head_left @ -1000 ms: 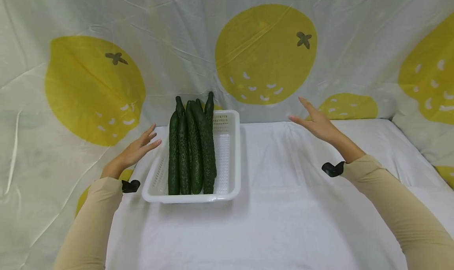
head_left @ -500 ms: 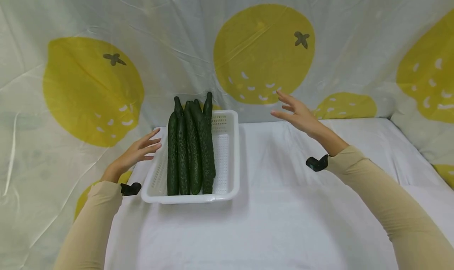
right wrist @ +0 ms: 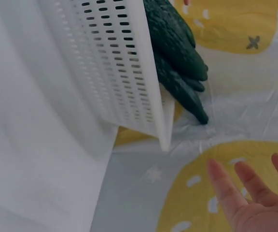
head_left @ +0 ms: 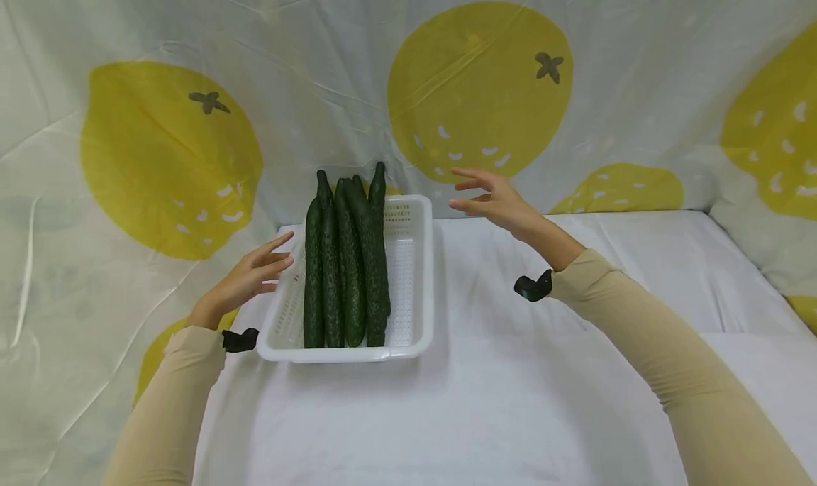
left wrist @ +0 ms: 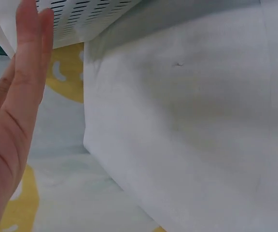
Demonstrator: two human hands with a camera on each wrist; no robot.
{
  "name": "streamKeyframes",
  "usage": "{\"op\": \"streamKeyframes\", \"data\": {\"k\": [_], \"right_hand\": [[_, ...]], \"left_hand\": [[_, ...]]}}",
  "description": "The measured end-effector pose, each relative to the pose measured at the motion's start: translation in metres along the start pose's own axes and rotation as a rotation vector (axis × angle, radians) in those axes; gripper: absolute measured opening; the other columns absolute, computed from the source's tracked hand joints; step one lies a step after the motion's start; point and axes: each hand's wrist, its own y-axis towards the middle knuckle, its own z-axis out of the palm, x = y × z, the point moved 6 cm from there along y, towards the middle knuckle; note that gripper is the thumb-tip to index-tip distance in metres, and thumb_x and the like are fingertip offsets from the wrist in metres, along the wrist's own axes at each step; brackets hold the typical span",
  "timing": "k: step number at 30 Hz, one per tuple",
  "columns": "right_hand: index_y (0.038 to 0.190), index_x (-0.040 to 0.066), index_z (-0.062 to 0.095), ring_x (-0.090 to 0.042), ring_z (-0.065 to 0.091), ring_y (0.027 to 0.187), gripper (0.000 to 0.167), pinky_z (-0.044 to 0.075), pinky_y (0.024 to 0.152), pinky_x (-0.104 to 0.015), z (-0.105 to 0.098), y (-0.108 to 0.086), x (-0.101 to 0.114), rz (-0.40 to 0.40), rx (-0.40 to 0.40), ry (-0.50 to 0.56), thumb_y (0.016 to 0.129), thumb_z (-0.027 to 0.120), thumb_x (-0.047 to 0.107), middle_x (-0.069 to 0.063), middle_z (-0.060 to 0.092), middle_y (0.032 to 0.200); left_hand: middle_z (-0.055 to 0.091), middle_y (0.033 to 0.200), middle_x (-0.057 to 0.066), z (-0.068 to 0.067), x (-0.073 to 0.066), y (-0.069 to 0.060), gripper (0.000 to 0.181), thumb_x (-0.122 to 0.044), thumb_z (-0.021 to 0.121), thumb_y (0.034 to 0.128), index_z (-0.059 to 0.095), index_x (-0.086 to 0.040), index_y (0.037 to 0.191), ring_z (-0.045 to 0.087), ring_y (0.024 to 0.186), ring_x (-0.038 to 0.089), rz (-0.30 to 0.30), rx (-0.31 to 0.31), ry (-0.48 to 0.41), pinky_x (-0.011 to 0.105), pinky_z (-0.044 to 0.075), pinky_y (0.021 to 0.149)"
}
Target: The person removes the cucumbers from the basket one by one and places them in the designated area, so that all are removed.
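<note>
Several long dark-green cucumbers (head_left: 347,273) lie side by side in a white plastic basket (head_left: 419,287), their far ends leaning up over its back rim. Beside the basket's left rim is my left hand (head_left: 245,277), fingers loosely extended and holding nothing; whether the fingertips touch the rim I cannot tell. My right hand (head_left: 501,202) hovers to the right of the basket, apart from it, with fingers spread and nothing in them. In the right wrist view the slotted basket wall (right wrist: 124,63) and the cucumbers' ends (right wrist: 177,53) show beyond the fingers.
The basket stands on a white cloth-covered table (head_left: 498,401), close to its back edge. A pale curtain with yellow lemon prints (head_left: 479,96) hangs directly behind. Dark cameras (head_left: 535,286) are strapped at both wrists.
My right hand has moved left toward the basket. The left hand has shifted only slightly, its fingers turning a little. Basket and cucumbers have stayed in place.
</note>
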Motion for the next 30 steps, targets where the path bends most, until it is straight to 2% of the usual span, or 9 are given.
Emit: {"op": "streamKeyframes", "data": {"k": [4,10,14,18,20,22,25,27,30], "right_hand": [[0.153,0.016,0.044,-0.036,0.063,0.111,0.067,0.052,0.096,-0.04,0.012,0.009,0.001,0.021,0.005,0.058,0.093,0.073,0.01,-0.016,0.05,0.142],[0.151,0.016,0.046,-0.036,0.062,0.112,0.066,0.052,0.095,-0.04,0.03,0.02,0.001,0.037,0.019,0.128,0.092,0.074,0.009,-0.015,0.052,0.139],[0.15,0.016,0.048,-0.039,0.063,0.111,0.064,0.052,0.095,-0.042,0.042,0.025,0.0,0.027,0.047,0.126,0.091,0.075,0.011,-0.015,0.052,0.139],[0.149,0.018,0.049,-0.033,0.063,0.112,0.064,0.052,0.094,-0.041,0.056,0.03,0.0,0.038,0.069,0.117,0.091,0.076,0.012,-0.014,0.053,0.138],[0.149,0.017,0.049,-0.03,0.061,0.115,0.064,0.052,0.094,-0.04,0.063,0.033,-0.001,0.05,0.079,0.115,0.091,0.076,0.011,-0.015,0.052,0.139],[0.149,0.016,0.05,-0.029,0.06,0.117,0.064,0.053,0.093,-0.04,0.069,0.035,-0.001,0.06,0.085,0.111,0.09,0.076,0.011,-0.015,0.052,0.138],[0.148,0.014,0.05,-0.029,0.057,0.122,0.064,0.053,0.093,-0.041,0.079,0.04,-0.002,0.073,0.097,0.106,0.09,0.076,0.011,-0.015,0.052,0.139],[0.147,0.015,0.051,-0.029,0.056,0.123,0.063,0.054,0.092,-0.041,0.085,0.042,-0.002,0.081,0.104,0.1,0.09,0.077,0.012,-0.014,0.053,0.138],[0.148,0.015,0.051,-0.031,0.055,0.124,0.063,0.053,0.093,-0.043,0.093,0.044,-0.002,0.086,0.126,0.092,0.09,0.077,0.012,-0.018,0.051,0.141]], "left_hand": [[0.013,0.162,0.021,0.001,0.002,0.0,0.065,-0.027,0.049,0.1072,0.013,-0.027,0.162,0.027,0.139,0.052,-0.009,0.004,-0.046,0.069,0.026,0.107],[0.011,0.163,0.018,0.003,0.005,0.001,0.064,-0.03,0.049,0.1069,0.017,-0.029,0.162,0.025,0.141,0.05,-0.03,0.002,-0.059,0.067,0.03,0.106],[0.011,0.164,0.017,0.004,0.007,0.002,0.063,-0.031,0.05,0.1067,0.019,-0.027,0.161,0.022,0.143,0.049,-0.032,0.004,-0.074,0.067,0.029,0.107],[0.013,0.164,0.017,0.005,0.01,0.002,0.063,-0.03,0.052,0.1061,0.021,-0.022,0.161,0.021,0.144,0.047,-0.036,-0.005,-0.087,0.067,0.03,0.106],[0.017,0.163,0.018,0.005,0.011,0.002,0.064,-0.03,0.053,0.1057,0.023,-0.019,0.161,0.026,0.142,0.045,-0.035,-0.012,-0.09,0.065,0.035,0.105],[0.021,0.161,0.02,0.005,0.012,0.003,0.064,-0.029,0.054,0.1054,0.024,-0.017,0.16,0.035,0.138,0.039,-0.032,-0.019,-0.086,0.057,0.043,0.101],[0.03,0.156,0.024,0.006,0.013,0.003,0.062,-0.027,0.055,0.1051,0.027,-0.017,0.16,0.05,0.126,0.024,-0.027,-0.029,-0.088,0.042,0.052,0.091],[0.034,0.153,0.026,0.006,0.014,0.003,0.061,-0.026,0.055,0.1051,0.029,-0.017,0.159,0.056,0.117,0.015,-0.022,-0.034,-0.094,0.035,0.054,0.085],[0.042,0.146,0.026,0.006,0.014,0.003,0.059,-0.024,0.056,0.1046,0.032,-0.018,0.158,0.061,0.108,0.011,-0.014,-0.046,-0.113,0.033,0.056,0.081]]}}
